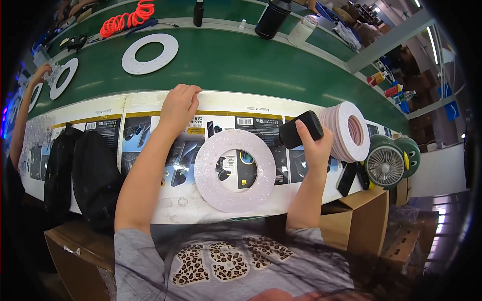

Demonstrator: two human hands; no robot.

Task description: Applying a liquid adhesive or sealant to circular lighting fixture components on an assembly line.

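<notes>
My right hand [315, 145] is closed around a black bottle [297, 131], tilted so its narrow tip points down and left at the rim of a flat white speckled ring [208, 173]. Whether the tip touches the ring I cannot tell. The ring lies flat in front of me on a white board [236, 104] covered with printed packaging sheets. Beyond the ring and to its left, my left hand [179, 106] is over the board's far edge, fingers loosely bent, thumb apart, with nothing visible in it. A stack of similar rings [347, 131] stands right of my right hand.
More white rings [131, 64] lie on the green belt [221, 62]. Right of the stack are a small fan [385, 165] and a phone [347, 179]. Black pouches [95, 168] lie left. Another person's hand [41, 72] reaches in there. Bottles [273, 19] and a red coiled hose [125, 20] stand behind.
</notes>
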